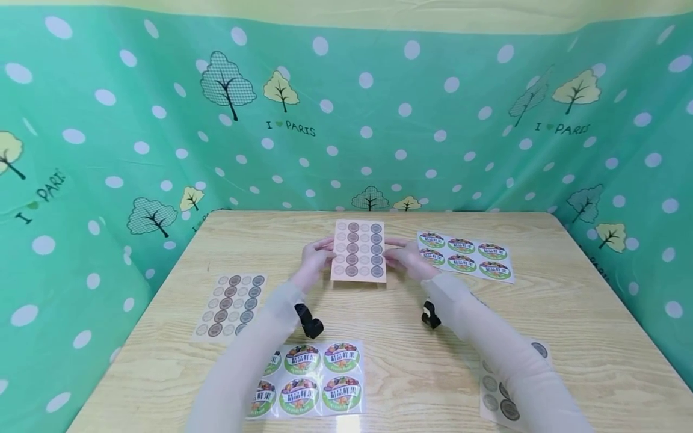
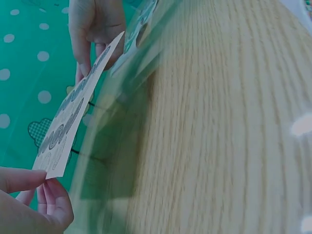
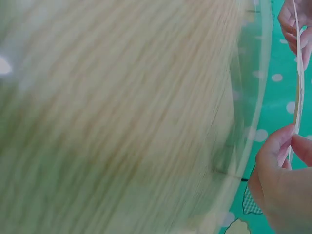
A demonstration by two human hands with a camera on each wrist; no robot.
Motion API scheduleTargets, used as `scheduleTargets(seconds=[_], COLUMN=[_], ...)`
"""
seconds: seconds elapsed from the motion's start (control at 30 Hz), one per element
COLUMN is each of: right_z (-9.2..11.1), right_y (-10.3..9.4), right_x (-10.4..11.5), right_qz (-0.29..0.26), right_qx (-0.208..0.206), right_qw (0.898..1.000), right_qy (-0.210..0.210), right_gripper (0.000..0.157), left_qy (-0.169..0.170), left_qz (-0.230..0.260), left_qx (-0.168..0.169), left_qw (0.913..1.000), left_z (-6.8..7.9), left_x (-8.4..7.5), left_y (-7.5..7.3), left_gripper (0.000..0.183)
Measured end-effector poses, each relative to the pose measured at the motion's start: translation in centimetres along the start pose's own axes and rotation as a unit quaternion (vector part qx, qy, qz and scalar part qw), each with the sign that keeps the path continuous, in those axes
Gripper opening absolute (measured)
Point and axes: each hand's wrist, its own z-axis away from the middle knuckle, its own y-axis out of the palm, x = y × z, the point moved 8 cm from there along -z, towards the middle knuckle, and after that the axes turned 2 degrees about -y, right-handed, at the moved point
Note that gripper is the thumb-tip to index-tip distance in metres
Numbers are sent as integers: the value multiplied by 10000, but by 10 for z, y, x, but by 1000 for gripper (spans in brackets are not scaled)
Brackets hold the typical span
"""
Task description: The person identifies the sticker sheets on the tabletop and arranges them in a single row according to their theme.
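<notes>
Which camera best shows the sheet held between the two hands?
The head view: it shows the sheet nearly face-on, its columns of round prints clear. The left wrist view shows it steeply slanted, prints squeezed; the right wrist view catches it almost edge-on, a thin strip whose prints can't be made out.

Your wood-grain tabletop (image 1: pixel 400 373) carries the left circle-print sheet (image 1: pixel 230 307), front fruit-label sheet (image 1: pixel 316 380), rear-right fruit-label sheet (image 1: pixel 467 258) and, partly hidden, front-right circle-print sheet (image 1: pixel 491 402).
</notes>
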Motion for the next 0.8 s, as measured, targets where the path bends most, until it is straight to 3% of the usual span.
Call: scheduleTargets(seconds=[0.2, 0.8], right_z=[6, 27], right_y=[13, 70], right_x=[-3, -15], right_qz=[163, 253], right_qx=[71, 602], right_qw=[9998, 9976], right_qy=[-8, 218], right_gripper=[45, 42], left_qy=[-65, -104], left_qz=[69, -512], left_qx=[-82, 610], left_qw=[9999, 9968], left_z=[-7, 30], left_x=[13, 10], left_y=[-20, -80], left_gripper=[47, 54])
